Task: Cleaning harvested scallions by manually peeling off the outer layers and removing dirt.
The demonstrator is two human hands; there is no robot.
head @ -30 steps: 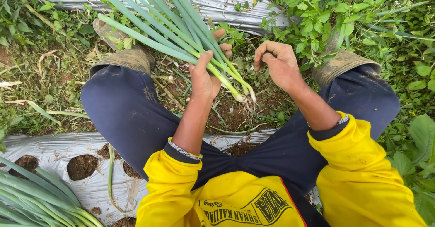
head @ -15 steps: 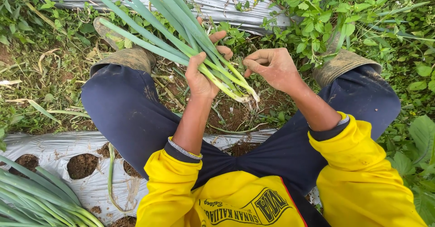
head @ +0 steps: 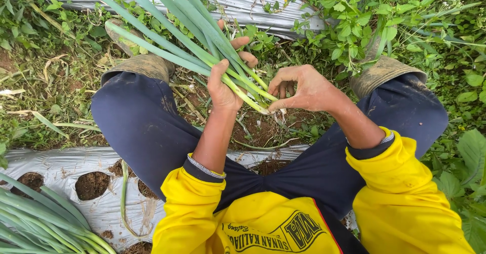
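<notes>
Field plot with weedy ground point(head: 55, 87) and silver plastic mulch sheeting point(head: 55, 165) pierced by planting holes; a person in a yellow jacket point(head: 253, 218) and dark blue trousers point(head: 136, 127) squats astride the sheeting. All positions are given relative to the bundle of green onions point(head: 192, 46), which runs from the upper left of the view down to the centre, its pale bases ending between the knees. A second heap of green onions point(head: 40, 223) lies well below and left of the bundle, on the sheeting. The left hand point(head: 225, 84) is closed around the bundle just above the pale bases, fingers wrapped over the stalks. The right hand point(head: 301, 89), just right of the bases, is curled, its fingertips pinching at the stalk ends; whether it grips a loose outer leaf cannot be told. Probable risks: too hard a pull could snap a stalk, and a slack left-hand grip could let stalks slide onto the soil.
</notes>
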